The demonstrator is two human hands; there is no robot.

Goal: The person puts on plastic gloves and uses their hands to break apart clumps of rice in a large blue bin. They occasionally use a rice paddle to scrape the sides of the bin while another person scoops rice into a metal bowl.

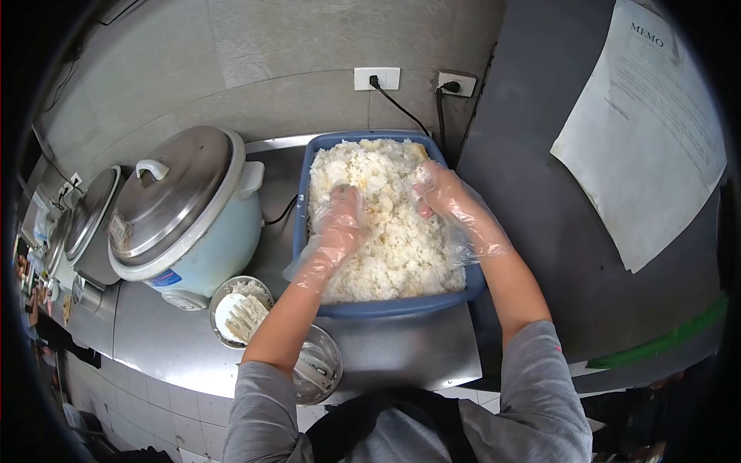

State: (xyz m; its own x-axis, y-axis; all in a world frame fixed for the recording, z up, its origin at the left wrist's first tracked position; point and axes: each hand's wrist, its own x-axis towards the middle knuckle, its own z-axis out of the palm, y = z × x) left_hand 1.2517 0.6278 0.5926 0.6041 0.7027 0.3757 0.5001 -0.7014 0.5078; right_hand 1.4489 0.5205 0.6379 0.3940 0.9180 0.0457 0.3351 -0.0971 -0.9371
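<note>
A blue rectangular tub (pixel 386 309) full of white cooked rice (pixel 386 255) stands on the steel counter. Both my hands wear clear plastic gloves. My left hand (pixel 340 216) is in the rice at the left side, with its fingers curled and the tips hidden in the grains. Over the upper right part of the rice is my right hand (pixel 441 193), fingers bent around some rice, with grains stuck to the glove. A yellowish piece (pixel 421 152) lies at the tub's upper right edge, just beyond that hand.
A large lidded rice cooker (pixel 224 231) stands left of the tub. Two metal bowls, one (pixel 266 293) with a white scoop and rice, another (pixel 333 363) with a white utensil, sit near the front edge. A dark panel with a memo sheet (pixel 641 131) rises at right.
</note>
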